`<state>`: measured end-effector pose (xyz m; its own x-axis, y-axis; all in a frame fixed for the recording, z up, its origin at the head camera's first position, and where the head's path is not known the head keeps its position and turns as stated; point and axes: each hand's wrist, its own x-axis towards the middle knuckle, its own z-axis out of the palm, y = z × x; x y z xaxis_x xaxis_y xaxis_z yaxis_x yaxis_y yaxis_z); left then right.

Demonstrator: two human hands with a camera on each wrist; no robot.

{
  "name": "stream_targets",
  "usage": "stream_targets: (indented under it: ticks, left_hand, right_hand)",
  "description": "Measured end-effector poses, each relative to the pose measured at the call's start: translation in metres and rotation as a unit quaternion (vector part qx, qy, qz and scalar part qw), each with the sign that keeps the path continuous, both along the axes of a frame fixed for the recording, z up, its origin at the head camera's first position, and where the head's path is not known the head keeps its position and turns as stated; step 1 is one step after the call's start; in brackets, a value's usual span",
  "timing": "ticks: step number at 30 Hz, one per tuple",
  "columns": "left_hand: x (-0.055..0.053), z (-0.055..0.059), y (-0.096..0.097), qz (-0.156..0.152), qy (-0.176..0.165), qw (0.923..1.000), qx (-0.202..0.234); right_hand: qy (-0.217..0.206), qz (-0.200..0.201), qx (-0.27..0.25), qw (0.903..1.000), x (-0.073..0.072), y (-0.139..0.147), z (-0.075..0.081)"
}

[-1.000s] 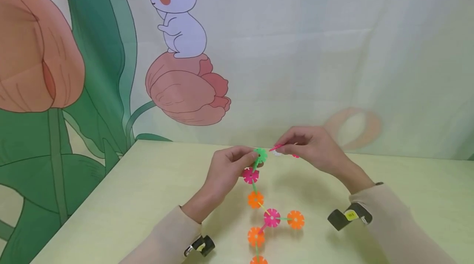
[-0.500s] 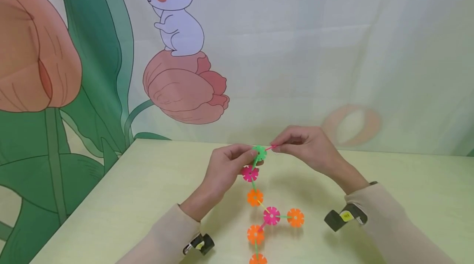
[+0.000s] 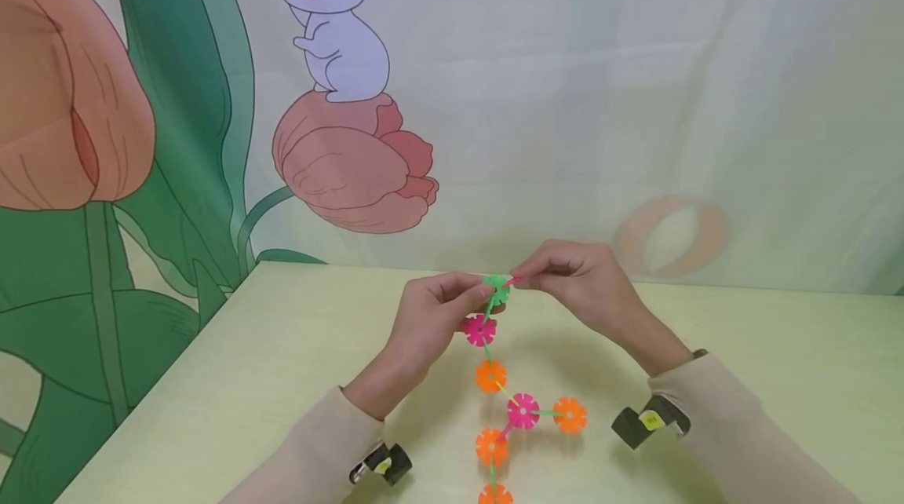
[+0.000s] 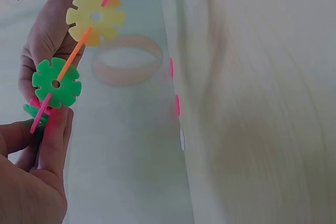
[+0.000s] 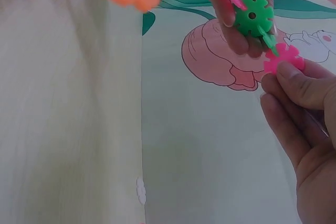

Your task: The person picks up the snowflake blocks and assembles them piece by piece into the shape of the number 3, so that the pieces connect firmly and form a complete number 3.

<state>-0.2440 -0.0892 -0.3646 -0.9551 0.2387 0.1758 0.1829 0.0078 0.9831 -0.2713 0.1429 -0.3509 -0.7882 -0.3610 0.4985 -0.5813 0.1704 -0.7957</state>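
Above the pale counter [image 3: 282, 378]: left hand [image 3: 431, 323] pinching green disc [image 3: 497, 289] atop a chain of pink and orange discs [image 3: 521, 412]; right hand [image 3: 579, 280] pinching a pink stick [image 3: 512, 282] against that disc, fingertips nearly touching.

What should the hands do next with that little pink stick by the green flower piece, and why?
Probably push the pink stick a bit further into the green flower piece. The right hand pinches the stick with its tip at the flower's edge, and the left hand holds that flower steady at the top of the chain on the table. How deep it sits cannot be told.
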Motion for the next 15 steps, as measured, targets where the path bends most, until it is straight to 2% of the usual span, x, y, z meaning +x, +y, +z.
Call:
stream_targets:
  ticks: [5,11,15]
  left_hand:
    - [-0.0015,-0.0010,-0.0011,-0.004,-0.004,1.0000,0.001]
    - [-0.0029,-0.0009,-0.0014,-0.019,-0.011,0.9996,0.016]
    - [-0.0027,-0.0010,-0.0007,-0.038,-0.024,0.9987,0.023]
  right_hand:
    - [-0.018,-0.002,0.008,0.9998,0.0008,-0.0006,0.0020]
    - [-0.045,-0.017,0.041,0.9980,0.0020,-0.0004,0.0040]
    - [-0.031,-0.015,0.058,0.9977,0.0033,-0.0012,0.0044]
